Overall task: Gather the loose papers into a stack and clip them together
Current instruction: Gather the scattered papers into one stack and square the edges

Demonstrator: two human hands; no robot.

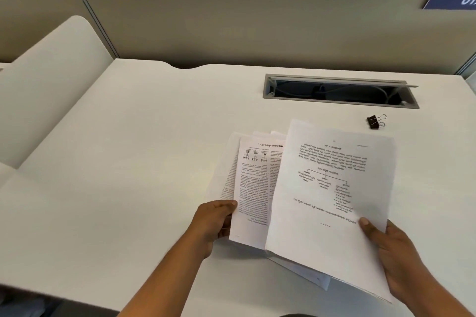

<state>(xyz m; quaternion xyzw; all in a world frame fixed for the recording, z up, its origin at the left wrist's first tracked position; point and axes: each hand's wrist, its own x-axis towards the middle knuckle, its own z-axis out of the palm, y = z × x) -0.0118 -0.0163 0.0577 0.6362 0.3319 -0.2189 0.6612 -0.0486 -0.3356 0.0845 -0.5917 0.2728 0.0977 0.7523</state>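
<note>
Evidently mid-gather, not yet clipping. Holding the papers (309,188) fanned and uneven, low over the counter (128,162), toward five o'clock in the view. Gripping the left sheaf by its near edge with the left hand (216,221), thumb on top; pinching the large top sheet near its corner with the right hand (394,252). Next, probably: squaring the edges into one stack, then freeing a hand for the binder clip (376,122), lying untouched at one o'clock from the papers.
</note>
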